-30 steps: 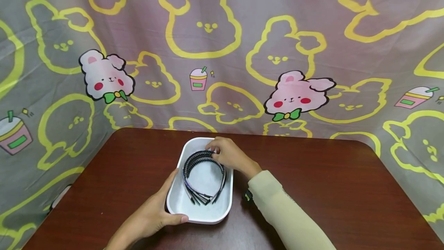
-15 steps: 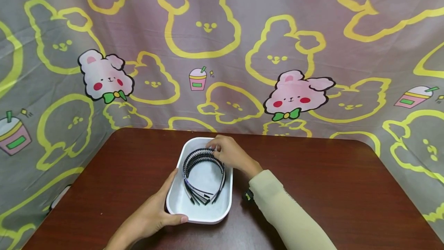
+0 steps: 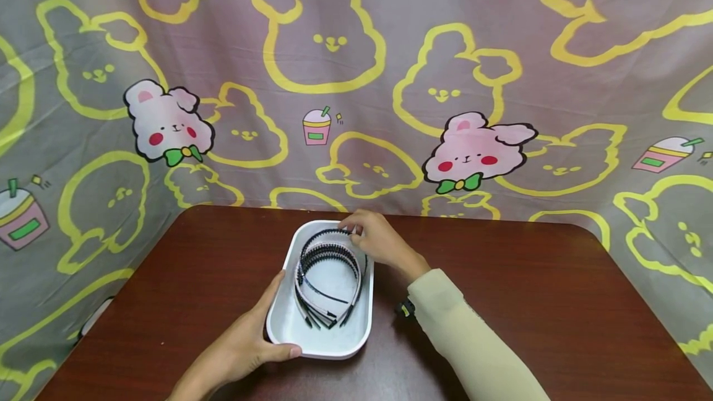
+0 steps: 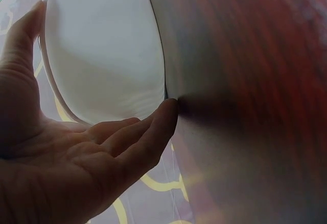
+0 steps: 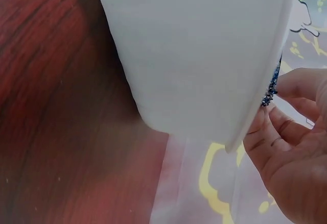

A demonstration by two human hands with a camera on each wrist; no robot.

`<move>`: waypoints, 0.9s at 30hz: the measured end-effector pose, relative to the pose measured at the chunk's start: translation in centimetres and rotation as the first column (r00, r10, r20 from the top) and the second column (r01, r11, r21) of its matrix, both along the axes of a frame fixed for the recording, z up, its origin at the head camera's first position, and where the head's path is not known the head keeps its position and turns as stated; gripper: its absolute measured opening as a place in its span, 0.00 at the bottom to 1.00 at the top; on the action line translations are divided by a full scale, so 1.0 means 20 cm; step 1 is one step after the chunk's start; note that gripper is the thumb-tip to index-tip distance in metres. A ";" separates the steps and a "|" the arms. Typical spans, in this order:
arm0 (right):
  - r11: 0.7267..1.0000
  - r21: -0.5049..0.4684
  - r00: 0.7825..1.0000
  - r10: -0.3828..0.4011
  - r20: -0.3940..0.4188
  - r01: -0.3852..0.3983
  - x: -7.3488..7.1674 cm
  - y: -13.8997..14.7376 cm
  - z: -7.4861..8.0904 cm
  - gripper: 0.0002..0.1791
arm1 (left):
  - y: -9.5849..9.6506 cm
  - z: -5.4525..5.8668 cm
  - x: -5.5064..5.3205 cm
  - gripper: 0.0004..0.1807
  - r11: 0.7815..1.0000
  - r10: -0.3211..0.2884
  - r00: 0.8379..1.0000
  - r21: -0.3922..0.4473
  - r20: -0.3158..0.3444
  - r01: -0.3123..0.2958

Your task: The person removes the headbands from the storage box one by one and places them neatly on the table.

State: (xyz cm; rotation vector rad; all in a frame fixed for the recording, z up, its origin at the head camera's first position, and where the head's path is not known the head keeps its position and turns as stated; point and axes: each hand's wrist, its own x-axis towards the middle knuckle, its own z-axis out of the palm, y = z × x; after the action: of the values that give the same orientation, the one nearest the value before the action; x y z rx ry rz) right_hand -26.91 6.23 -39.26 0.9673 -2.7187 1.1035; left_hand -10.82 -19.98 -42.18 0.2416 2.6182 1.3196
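A white, round-cornered tub (image 3: 343, 340) stands on the table in the head view. Several nested headbands (image 3: 301, 304), black and pale with toothed inner edges, lie in it. My right hand (image 3: 379, 241) reaches over the far right rim and pinches one dark headband (image 5: 271, 87), which looks blue and glittery in the right wrist view. Its loop is lifted apart from the stack, and one tip hangs over the others. My left hand (image 3: 245, 340) holds the tub's near left corner, thumb on the front rim, fingers along the left side.
The dark red-brown wooden table (image 3: 501, 302) extends on both sides of the tub. Behind it hangs a grey-pink curtain (image 3: 367, 110) with cartoon rabbits and drink cups. A light sleeve (image 3: 473, 333) covers the right arm, with a dark device under the cuff.
My right hand has moved slightly up and right, drawing the dark headband away from the stack toward the far rim. My left hand and the tub stay in place.
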 end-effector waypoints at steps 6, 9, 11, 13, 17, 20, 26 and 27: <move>0.999 -0.006 0.999 -0.038 0.017 0.038 0.00 0.04 0.01 0.16 | 0.00 0.01 0.00 0.73 1.000 0.011 1.000 -0.004 0.025 -0.011; 0.998 -0.014 0.998 -0.063 0.027 0.064 0.00 0.07 0.02 0.15 | 0.00 0.01 0.00 0.73 1.000 0.008 0.999 0.004 0.031 -0.009; 0.997 -0.028 0.997 -0.074 0.038 0.075 -0.01 0.08 0.02 0.16 | 0.00 0.00 0.01 0.73 1.000 0.006 1.000 0.008 0.030 -0.006; 0.995 -0.041 0.995 -0.083 0.052 0.085 -0.02 0.10 0.02 0.16 | 0.00 0.00 0.01 0.72 1.000 0.002 1.000 0.007 0.025 -0.002; 0.994 -0.051 0.994 -0.095 0.056 0.097 -0.03 0.12 0.04 0.16 | 0.00 0.01 0.01 0.72 1.000 0.005 1.000 -0.016 0.025 -0.004; 0.993 -0.043 0.993 -0.112 0.047 0.114 -0.04 0.15 0.05 0.16 | 0.00 0.01 0.00 0.72 0.999 0.012 0.999 -0.032 0.046 -0.011; 0.988 -0.045 0.988 -0.144 0.051 0.146 -0.05 0.21 0.07 0.15 | -0.01 0.01 0.00 0.72 0.999 0.011 0.999 -0.039 0.047 -0.009; 0.988 -0.050 0.988 -0.147 0.052 0.149 -0.05 0.22 0.07 0.15 | -0.01 0.01 0.00 0.72 0.999 0.010 0.999 -0.041 0.043 -0.009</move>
State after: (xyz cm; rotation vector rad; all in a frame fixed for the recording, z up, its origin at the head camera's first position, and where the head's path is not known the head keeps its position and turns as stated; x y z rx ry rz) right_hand -27.95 10.54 -37.82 0.7275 -2.7303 1.1798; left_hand -10.72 -20.10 -41.92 0.1923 2.6098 1.2590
